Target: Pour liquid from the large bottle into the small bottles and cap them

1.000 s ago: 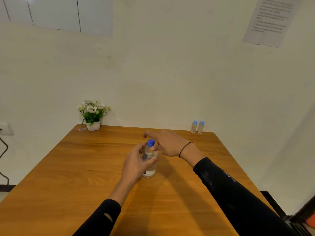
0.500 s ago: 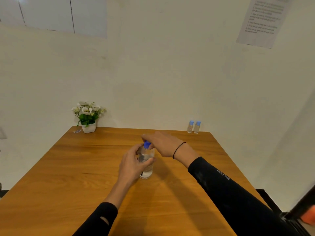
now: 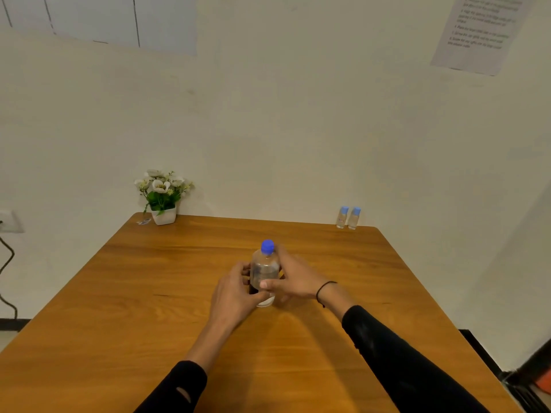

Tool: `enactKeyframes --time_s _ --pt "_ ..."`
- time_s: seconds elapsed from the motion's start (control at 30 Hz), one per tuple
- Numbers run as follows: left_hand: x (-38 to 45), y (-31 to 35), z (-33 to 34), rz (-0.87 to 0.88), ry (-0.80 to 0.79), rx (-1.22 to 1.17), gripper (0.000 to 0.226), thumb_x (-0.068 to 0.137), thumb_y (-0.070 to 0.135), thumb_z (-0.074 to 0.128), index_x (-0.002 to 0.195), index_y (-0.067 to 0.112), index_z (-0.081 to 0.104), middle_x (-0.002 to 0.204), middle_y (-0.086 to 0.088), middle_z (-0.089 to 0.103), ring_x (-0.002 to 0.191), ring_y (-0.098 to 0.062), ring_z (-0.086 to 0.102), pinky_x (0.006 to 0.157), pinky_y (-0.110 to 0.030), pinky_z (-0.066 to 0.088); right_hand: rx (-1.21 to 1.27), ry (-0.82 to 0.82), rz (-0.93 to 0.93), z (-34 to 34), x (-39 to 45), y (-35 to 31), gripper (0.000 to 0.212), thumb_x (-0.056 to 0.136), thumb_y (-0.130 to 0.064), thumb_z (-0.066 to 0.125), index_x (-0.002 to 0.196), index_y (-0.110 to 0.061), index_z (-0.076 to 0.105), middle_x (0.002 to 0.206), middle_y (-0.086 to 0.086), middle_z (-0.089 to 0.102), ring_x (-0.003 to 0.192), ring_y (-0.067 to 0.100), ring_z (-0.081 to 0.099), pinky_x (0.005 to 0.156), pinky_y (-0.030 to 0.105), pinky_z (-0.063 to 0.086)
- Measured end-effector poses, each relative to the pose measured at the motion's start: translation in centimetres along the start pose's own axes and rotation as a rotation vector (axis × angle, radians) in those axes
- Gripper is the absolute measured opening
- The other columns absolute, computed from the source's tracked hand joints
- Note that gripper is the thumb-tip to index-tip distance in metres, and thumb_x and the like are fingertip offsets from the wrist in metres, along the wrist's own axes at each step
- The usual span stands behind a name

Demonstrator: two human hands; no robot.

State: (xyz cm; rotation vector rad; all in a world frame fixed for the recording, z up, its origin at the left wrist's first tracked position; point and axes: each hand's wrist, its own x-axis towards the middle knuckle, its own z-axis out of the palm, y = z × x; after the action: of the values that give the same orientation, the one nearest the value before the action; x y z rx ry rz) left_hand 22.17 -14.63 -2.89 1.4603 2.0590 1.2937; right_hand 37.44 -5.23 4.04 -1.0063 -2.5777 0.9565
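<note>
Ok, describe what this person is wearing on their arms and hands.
Both arms are in long black sleeves that stop short of the wrists. The left sleeve has a small slit-like hole in it. The right sleeve shows no hole. A thin black band circles the right wrist. The left hand and right hand are bare: no gloves, and no rings that I can make out.

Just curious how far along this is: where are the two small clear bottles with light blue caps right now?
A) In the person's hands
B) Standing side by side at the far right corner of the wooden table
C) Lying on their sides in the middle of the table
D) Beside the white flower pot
B: the two small clear bottles with light blue caps stand upright together at the far right corner of the wooden table, away from both hands.
</note>
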Motion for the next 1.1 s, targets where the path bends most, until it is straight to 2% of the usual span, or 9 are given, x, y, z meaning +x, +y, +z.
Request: enactKeyframes --time_s 0.17,0.23,0.33,0.5,0.63,0.77,0.93,1.0,1.1 --pt "1.4 -1.4 -2.6 -0.009 -0.039 -0.053 0.073 0.073 0.037 0.095 0.136 0.025 0.060 0.120 0.016 0.068 0.105 -0.005 0.066 0.090 -0.030 0.062 0.022 0.119 -0.025 3.2 3.0 -0.1 0.067 0.084 -0.055 0.079 0.133 -0.027 0.042 0.122 -0.007 0.064 0.104 0.014 0.065 0.083 0.035 0.059" --pt "2.4 -2.9 -4.5 -0.029 -0.056 -0.083 0.072 0.074 0.032 0.095 0.136 0.026 0.061 0.123 0.014 0.068 0.111 -0.005 0.066 0.093 -0.030 0.061 0.010 0.137 -0.058 4.5 5.1 -1.1 0.063 0.086 -0.056 0.077 0.130 -0.028 0.042 0.119 -0.006 0.065 0.099 0.013 0.064 0.075 0.028 0.054" --pt "4.7 -5.7 -7.5 -0.081 -0.065 -0.101 0.067 0.074 0.024 0.095 0.132 0.030 0.061 0.119 0.019 0.067 0.112 -0.004 0.066 0.089 -0.022 0.060 0.025 0.157 -0.105 6.6 9.3 -2.7 0.059 0.085 -0.056 0.078 0.124 -0.030 0.042 0.113 -0.008 0.063 0.089 0.007 0.060 0.064 0.021 0.043" --pt "11.9 -9.7 -10.8 -0.138 -0.043 -0.074 0.056 0.078 0.015 0.092 0.119 0.037 0.060 0.106 0.024 0.066 0.106 -0.002 0.068 0.081 -0.016 0.056 0.070 0.220 -0.116 8.8 18.7 -4.4 0.056 0.083 -0.057 0.079 0.119 -0.028 0.047 0.108 -0.011 0.065 0.091 0.009 0.062 0.065 0.023 0.045" --pt "18.8 -11.7 -11.4 -0.096 -0.010 0.008 0.045 0.085 0.013 0.086 0.121 0.029 0.064 0.102 0.022 0.066 0.096 0.005 0.064 0.073 -0.010 0.051 0.051 0.305 -0.092 9.2 26.5 -4.5 0.052 0.084 -0.055 0.078 0.114 -0.026 0.046 0.105 -0.004 0.066 0.087 0.016 0.065 0.070 0.032 0.057" --pt "25.6 -14.1 -10.3 -0.075 0.055 0.074 0.036 0.089 0.018 0.082 0.123 0.016 0.069 0.106 0.003 0.074 0.100 -0.016 0.072 0.086 -0.030 0.061 0.055 0.367 -0.063 8.9 33.9 -3.3 0.054 0.086 -0.052 0.078 0.118 -0.021 0.048 0.113 0.002 0.067 0.095 0.023 0.067 0.077 0.038 0.059" --pt "29.6 -15.3 -8.9 -0.080 0.092 0.118 0.028 0.091 0.011 0.079 0.117 0.009 0.069 0.101 -0.004 0.073 0.094 -0.020 0.070 0.083 -0.035 0.061 0.049 0.448 -0.038 8.9 37.8 -2.0 0.061 0.086 -0.054 0.078 0.123 -0.018 0.047 0.117 0.005 0.065 0.103 0.027 0.064 0.084 0.042 0.058" --pt "29.6 -15.5 -8.7 -0.098 0.078 0.131 0.025 0.091 0.011 0.078 0.115 0.010 0.068 0.096 -0.005 0.072 0.090 -0.021 0.068 0.078 -0.033 0.059 0.038 0.466 -0.030 9.3 38.2 -1.8 0.063 0.084 -0.056 0.078 0.122 -0.018 0.045 0.119 0.006 0.064 0.105 0.028 0.064 0.084 0.042 0.058" --pt "28.3 -15.0 -8.5 -0.106 0.082 0.121 0.026 0.092 0.014 0.079 0.114 0.015 0.066 0.086 0.002 0.065 0.076 -0.010 0.059 0.064 -0.022 0.049 0.045 0.445 0.009 9.0 36.6 -2.4 0.073 0.082 -0.057 0.080 0.128 -0.016 0.041 0.126 0.009 0.062 0.113 0.031 0.062 0.088 0.042 0.057"
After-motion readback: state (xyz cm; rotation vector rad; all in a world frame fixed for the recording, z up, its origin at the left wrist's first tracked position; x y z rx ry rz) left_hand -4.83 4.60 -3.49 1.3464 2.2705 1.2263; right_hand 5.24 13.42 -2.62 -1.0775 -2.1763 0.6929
